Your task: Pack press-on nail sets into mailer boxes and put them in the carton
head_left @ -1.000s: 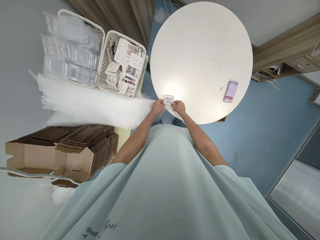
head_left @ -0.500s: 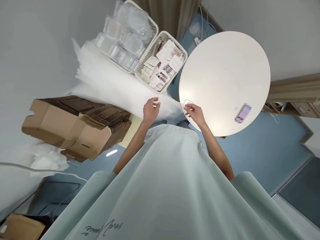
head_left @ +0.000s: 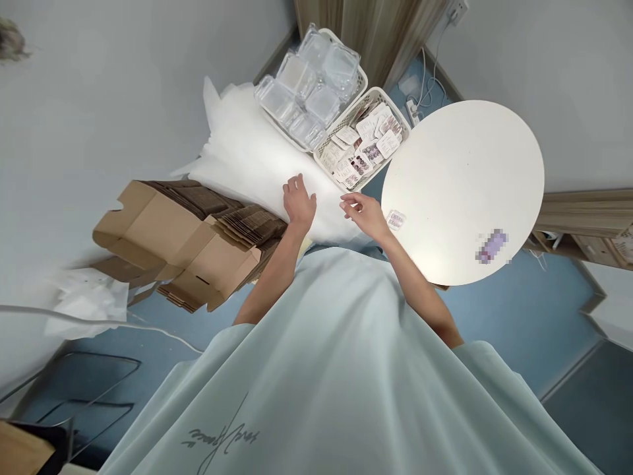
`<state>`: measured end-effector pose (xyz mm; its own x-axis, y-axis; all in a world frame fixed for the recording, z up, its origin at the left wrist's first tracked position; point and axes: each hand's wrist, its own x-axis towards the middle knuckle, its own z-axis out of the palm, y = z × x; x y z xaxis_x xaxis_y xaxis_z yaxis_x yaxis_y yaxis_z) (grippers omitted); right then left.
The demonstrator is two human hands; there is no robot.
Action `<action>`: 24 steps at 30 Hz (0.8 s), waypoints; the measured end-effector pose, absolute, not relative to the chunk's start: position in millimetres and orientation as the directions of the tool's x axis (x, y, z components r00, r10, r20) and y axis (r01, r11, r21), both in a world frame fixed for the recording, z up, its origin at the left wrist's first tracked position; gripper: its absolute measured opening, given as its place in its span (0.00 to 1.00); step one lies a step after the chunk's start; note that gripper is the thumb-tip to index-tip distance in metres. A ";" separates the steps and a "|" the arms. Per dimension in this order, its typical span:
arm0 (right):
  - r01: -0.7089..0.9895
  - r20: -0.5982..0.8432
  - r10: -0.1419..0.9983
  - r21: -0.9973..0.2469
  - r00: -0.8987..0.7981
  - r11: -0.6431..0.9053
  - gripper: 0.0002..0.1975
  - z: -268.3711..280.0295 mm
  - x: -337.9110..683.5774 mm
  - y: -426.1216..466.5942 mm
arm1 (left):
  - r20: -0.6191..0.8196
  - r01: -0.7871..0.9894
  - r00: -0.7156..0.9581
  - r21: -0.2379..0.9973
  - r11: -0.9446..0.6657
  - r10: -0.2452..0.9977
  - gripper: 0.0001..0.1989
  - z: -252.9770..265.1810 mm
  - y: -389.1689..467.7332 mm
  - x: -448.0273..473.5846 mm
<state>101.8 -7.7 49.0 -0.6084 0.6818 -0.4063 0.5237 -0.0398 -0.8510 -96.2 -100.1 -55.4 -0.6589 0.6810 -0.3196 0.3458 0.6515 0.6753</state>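
Note:
My left hand is open over the white foam sheeting, its fingers apart and nothing in them. To its right my right hand, also open and holding nothing, hovers with loosely bent fingers between the sheeting and the round table. A small white card with pinkish-purple pieces lies on the table's left edge, just beyond my right wrist. Ahead of both hands, a white basket holds many similar cards. Behind it another white basket is heaped with clear plastic boxes.
On the right stands the white round table, with a blurred purple item near its front edge. Flattened cardboard boxes are stacked at left. A power strip with cables lies on the floor behind. A pale cable crosses the lower left.
My right hand has let go of the card at the table's edge and moved left, away from it. My left hand's fingers now point further forward. The whole view has shifted.

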 end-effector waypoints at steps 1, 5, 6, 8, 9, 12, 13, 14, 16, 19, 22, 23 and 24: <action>0.532 -0.410 0.683 -0.846 -0.604 -0.038 0.18 49.6 100.8 -10.4 | -0.321 0.348 -0.660 0.671 0.655 0.680 0.36 -56.4 -100.2 -94.7; 0.566 -0.430 0.684 -0.824 -0.590 -0.030 0.15 50.4 100.4 -18.0 | -0.313 0.399 -0.648 0.637 0.660 0.694 0.28 -61.3 -102.1 -91.8; 0.574 -0.435 0.682 -0.818 -0.588 -0.027 0.14 50.5 100.2 -18.9 | -0.319 0.416 -0.639 0.623 0.663 0.700 0.25 -62.6 -102.3 -92.0; 0.588 -0.443 0.678 -0.809 -0.587 -0.019 0.12 50.9 99.1 -19.7 | -0.342 0.458 -0.610 0.583 0.670 0.715 0.22 -65.0 -102.2 -93.0; 0.593 -0.445 0.676 -0.805 -0.587 -0.015 0.12 51.3 98.2 -19.6 | -0.355 0.480 -0.595 0.563 0.673 0.721 0.20 -65.9 -101.9 -93.7; 0.607 -0.447 0.676 -0.795 -0.586 0.001 0.12 53.3 94.8 -18.8 | -0.381 0.517 -0.566 0.527 0.674 0.732 0.17 -66.6 -100.7 -95.5; 0.610 -0.447 0.676 -0.792 -0.586 0.005 0.12 54.0 93.7 -18.6 | -0.387 0.526 -0.560 0.518 0.675 0.733 0.16 -66.2 -100.4 -95.6; 0.612 -0.447 0.675 -0.791 -0.587 0.009 0.12 54.7 92.7 -18.3 | -0.393 0.534 -0.554 0.509 0.675 0.734 0.16 -65.5 -100.2 -95.4; 0.615 -0.448 0.670 -0.789 -0.592 0.015 0.12 55.7 90.9 -18.0 | -0.402 0.547 -0.542 0.498 0.673 0.738 0.17 -63.0 -100.7 -93.9; 0.623 -0.453 0.661 -0.782 -0.598 0.027 0.10 55.8 89.4 -17.9 | -0.355 0.554 -0.554 0.518 0.652 0.753 0.19 -56.7 -103.2 -89.7; 0.632 -0.461 0.650 -0.774 -0.604 0.039 0.10 55.2 88.9 -18.5 | -0.303 0.562 -0.578 0.524 0.639 0.757 0.32 -49.0 -106.0 -86.9; 0.634 -0.463 0.647 -0.773 -0.606 0.041 0.11 55.1 89.0 -18.9 | -0.313 0.565 -0.576 0.515 0.645 0.755 0.35 -46.9 -106.5 -86.9; 0.635 -0.465 0.644 -0.771 -0.607 0.042 0.10 55.2 89.1 -19.5 | -0.335 0.569 -0.570 0.499 0.654 0.750 0.35 -45.5 -106.8 -87.5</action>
